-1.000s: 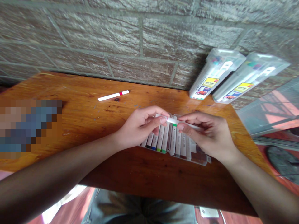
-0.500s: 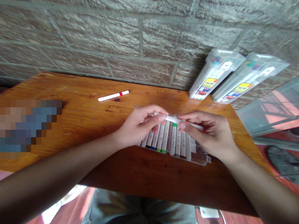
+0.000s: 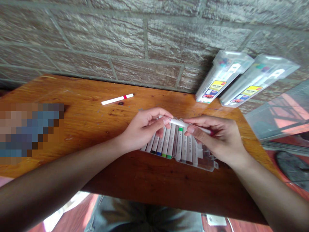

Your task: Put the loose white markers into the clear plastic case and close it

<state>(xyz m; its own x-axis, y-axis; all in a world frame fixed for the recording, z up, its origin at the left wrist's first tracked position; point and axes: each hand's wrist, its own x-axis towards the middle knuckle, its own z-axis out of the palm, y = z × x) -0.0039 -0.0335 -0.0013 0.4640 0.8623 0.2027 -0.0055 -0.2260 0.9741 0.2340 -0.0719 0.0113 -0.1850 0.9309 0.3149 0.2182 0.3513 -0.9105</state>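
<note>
A slim white marker (image 3: 178, 122) is held crosswise between my two hands, tilted slightly down to the right. My left hand (image 3: 151, 125) pinches its left end between thumb and fingers. Toward its other end, my right hand (image 3: 213, 135) grips it with thumb and fingertips; a dark pinkish-red tip shows by the right palm. Below both hands lies an open clear plastic marker case (image 3: 205, 164) with several white markers (image 3: 180, 145) in rows, some with green, blue, black or grey ends. My hands cover part of the case.
A white marker with a red band (image 3: 117, 99) lies toward the back of the wooden table (image 3: 79, 129). Two clear marker cases (image 3: 214, 87) (image 3: 246, 91) stand upright against the brick wall (image 3: 116, 35) at the back right. At the left edge, a blurred-out patch (image 3: 29, 135) hides something.
The marker's right end has shifted slightly, so its dark pinkish-red tip shows more clearly. My right hand has barely moved, and my left hand keeps its pinch.
</note>
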